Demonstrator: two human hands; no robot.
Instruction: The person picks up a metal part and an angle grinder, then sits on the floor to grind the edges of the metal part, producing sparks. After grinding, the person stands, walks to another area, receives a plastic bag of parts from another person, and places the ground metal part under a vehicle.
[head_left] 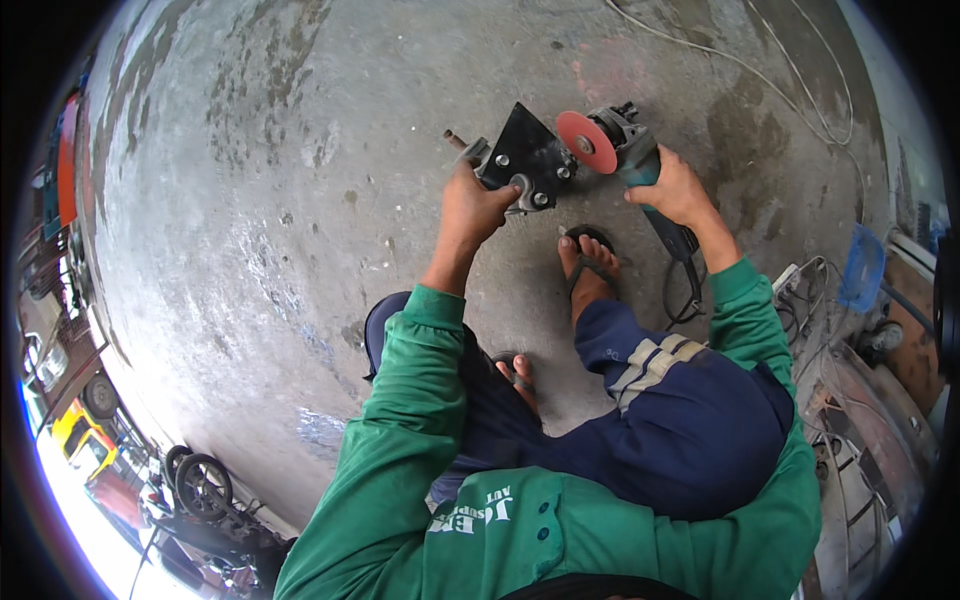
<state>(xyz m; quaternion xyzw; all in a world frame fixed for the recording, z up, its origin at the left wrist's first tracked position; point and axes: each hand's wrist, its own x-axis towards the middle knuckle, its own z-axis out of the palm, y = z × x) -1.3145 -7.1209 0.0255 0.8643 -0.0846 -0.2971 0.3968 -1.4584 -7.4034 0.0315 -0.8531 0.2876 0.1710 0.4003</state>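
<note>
My right hand is closed round the body of an angle grinder, teal and dark, with a red disc facing left. The disc stands close beside the right edge of a black metal bracket, a pointed plate with several shiny bolt heads and grey metal pieces under it. I cannot tell whether disc and plate touch. My left hand grips the bracket at its lower left, thumb on top by a round grey part and the other fingers mostly hidden. From the grinder's rear a black cord runs down past my knee.
Around my sandalled feet spreads a stained concrete floor. A pale cable loops across the far right. Tangled cords, a blue plastic piece and scrap lie right of me. A motorcycle and vehicles are at the left rim.
</note>
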